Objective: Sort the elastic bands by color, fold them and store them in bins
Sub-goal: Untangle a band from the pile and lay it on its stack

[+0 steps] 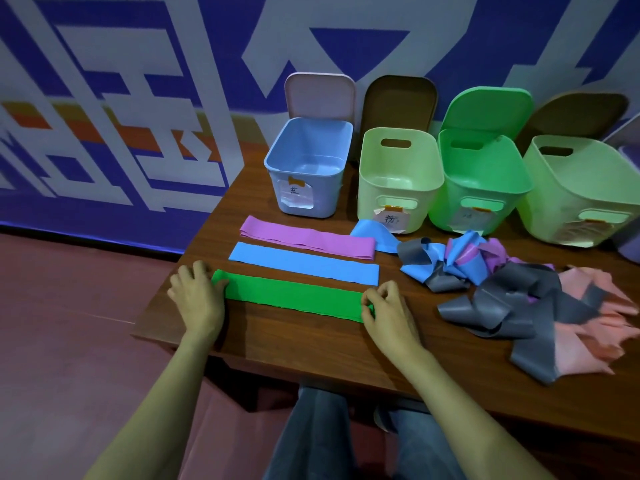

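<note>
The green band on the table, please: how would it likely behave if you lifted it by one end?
The green band would probably droop limply: it lies thin and flat on the table, and the bands in the pile curl and crumple. It looks light. Pinched by the right hand, it may stretch rather than slide.

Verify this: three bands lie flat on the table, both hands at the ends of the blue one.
Wrong band. In the head view the left hand and right hand are at the ends of the green band; the blue band lies untouched behind it. The rest holds.
</note>
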`<action>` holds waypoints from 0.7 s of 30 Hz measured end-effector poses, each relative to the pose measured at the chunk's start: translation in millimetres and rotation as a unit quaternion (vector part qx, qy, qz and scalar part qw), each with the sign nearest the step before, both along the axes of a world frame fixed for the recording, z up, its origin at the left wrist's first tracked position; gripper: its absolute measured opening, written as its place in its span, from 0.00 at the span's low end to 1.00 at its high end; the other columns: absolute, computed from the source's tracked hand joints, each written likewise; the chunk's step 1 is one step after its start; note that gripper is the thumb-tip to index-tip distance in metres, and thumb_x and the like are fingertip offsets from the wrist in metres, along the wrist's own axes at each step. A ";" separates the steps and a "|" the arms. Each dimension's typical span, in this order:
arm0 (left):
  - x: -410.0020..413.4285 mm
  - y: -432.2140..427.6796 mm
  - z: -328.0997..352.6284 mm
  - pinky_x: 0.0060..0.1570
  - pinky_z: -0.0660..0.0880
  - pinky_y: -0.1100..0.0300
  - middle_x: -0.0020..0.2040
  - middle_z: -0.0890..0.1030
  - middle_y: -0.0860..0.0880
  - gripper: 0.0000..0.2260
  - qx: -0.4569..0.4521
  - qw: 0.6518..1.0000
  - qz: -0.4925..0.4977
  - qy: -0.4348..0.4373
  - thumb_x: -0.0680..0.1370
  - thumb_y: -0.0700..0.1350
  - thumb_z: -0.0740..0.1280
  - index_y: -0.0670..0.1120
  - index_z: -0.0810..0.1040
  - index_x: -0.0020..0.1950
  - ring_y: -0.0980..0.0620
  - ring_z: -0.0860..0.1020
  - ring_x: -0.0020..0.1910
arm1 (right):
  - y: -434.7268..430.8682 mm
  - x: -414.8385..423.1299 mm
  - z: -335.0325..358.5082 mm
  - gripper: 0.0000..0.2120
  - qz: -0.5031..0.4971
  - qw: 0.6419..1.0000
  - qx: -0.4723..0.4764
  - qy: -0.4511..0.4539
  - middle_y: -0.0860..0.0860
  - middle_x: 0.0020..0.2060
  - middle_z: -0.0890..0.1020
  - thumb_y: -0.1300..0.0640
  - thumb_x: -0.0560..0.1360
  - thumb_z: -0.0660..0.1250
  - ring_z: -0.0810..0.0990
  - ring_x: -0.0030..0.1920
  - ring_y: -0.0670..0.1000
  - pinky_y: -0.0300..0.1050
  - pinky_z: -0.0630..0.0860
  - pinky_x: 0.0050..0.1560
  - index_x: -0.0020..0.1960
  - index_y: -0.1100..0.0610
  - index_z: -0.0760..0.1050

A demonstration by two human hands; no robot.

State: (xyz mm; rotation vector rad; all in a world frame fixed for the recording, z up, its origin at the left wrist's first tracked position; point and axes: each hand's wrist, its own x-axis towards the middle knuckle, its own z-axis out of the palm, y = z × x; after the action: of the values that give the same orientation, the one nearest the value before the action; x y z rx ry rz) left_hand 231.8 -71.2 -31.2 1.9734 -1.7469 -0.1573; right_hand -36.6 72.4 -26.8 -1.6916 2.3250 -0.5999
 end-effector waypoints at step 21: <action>-285.8 138.0 7.2 0.54 0.72 0.49 0.52 0.75 0.47 0.12 0.044 0.861 -0.480 0.159 0.74 0.50 0.67 0.46 0.76 0.55 0.46 0.74 0.55 | 103.8 -139.1 28.1 0.19 -0.143 0.989 -0.030 0.006 0.57 0.57 0.74 0.55 0.71 0.71 0.70 0.61 0.59 0.53 0.67 0.62 0.60 0.58 0.76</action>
State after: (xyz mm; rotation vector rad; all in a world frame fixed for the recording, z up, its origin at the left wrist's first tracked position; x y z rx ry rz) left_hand -54.0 66.8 -24.0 0.8620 -2.3280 -0.8476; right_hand -175.7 176.2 1.4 -1.3948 2.6053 -0.7172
